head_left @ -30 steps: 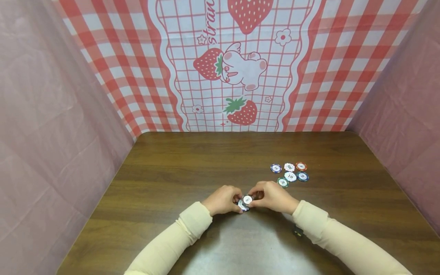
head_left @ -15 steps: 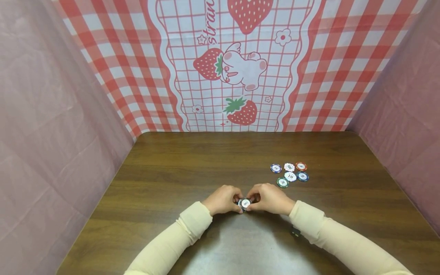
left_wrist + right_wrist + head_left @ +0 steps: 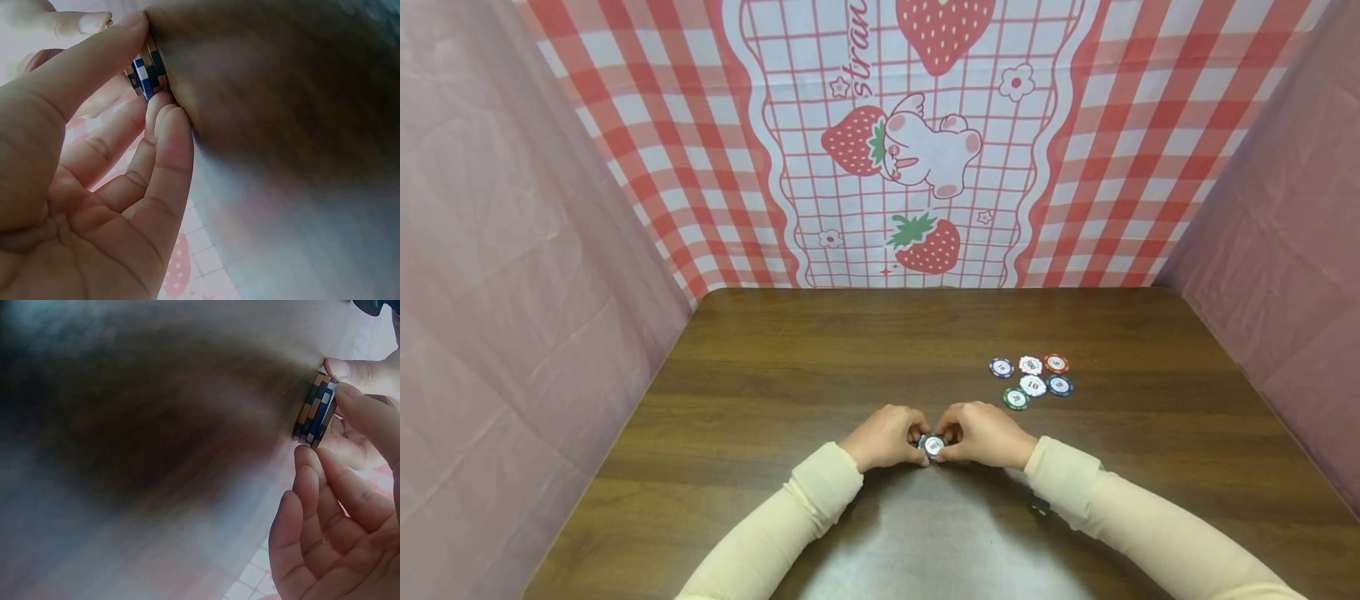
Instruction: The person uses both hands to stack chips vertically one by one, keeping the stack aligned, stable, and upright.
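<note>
Firstly, head view. Stack (image 3: 933, 447) of chips: on the table (image 3: 760, 517), between the hands, numbered face up. Left hand (image 3: 886, 437): curled, thumb and fingertips pinching the stack's left side. Right hand (image 3: 992, 433): curled likewise, pinching the right side. Loose chips, six, face up, grouped closely beyond the right hand: blue chip (image 3: 1002, 367), white chip (image 3: 1031, 365) and red chip (image 3: 1057, 363) in the far row; white "10" chip (image 3: 1033, 385) and teal chip (image 3: 1060, 385) nearer; green chip (image 3: 1016, 398) nearest. Table: brown wood grain, pale sheen at the person's side. Sleeves (image 3: 790, 508): cream. Cloth (image 3: 887, 167): upright behind the table, red-and-white check, strawberry print. Curtains (image 3: 1262, 233): pink, both sides.

Left wrist view. Stack: edge on, layers of blue, white, orange and dark green. Left thumb on one side, fingertips on the other; remaining fingers bent loosely. Right-hand fingers at the same stack. Table: blurred.

Right wrist view. Stack: edge on, several layers, between thumb and fingertips of the right hand; left thumb beside the right thumb. Cloth: a corner, low.

Compared with one second ago: top chip, then tilted above the others, now lies on the stack; right hand nearer the left; loose chips unmoved.
</note>
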`<state>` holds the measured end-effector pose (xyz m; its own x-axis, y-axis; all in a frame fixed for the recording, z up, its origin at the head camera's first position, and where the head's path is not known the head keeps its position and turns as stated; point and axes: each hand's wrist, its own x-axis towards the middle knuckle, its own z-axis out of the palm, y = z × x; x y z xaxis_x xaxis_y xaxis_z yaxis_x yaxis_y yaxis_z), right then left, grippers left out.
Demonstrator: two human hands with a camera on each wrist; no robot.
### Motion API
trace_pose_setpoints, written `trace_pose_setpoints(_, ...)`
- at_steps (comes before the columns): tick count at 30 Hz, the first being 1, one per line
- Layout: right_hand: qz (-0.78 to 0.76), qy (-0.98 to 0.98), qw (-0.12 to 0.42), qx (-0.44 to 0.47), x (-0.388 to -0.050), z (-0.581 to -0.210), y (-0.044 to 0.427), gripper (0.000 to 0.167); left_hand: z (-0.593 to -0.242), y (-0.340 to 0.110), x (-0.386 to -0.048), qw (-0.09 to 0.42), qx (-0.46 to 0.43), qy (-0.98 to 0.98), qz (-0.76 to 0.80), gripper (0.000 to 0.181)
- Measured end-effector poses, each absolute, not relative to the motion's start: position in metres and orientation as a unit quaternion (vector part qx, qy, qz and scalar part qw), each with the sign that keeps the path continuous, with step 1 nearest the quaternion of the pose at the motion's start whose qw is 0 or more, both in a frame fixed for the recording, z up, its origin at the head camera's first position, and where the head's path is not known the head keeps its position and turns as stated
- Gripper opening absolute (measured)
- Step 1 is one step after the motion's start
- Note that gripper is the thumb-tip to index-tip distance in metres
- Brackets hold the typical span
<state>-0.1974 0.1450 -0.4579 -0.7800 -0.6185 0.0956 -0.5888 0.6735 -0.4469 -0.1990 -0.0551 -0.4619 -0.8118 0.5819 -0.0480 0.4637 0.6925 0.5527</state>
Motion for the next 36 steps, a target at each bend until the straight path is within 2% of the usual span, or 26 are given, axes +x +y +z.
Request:
trace_pose_setpoints(15, -0.240, 0.917, 0.053, -0.313, -0.1982, -0.4545, 0.1394, 0.022, -0.4598, -0.0565, -0.1973, 0.116, 0.281, 0.910, 0.281, 0.027)
trace_pose_setpoints(36, -0.291, 0.906, 0.053, -0.303, -0.2005, -0.4535, 0.1458, 0.022, -0.4626, -0.0556, -0.1977, 0.117, 0.278, 0.909, 0.288, 0.030)
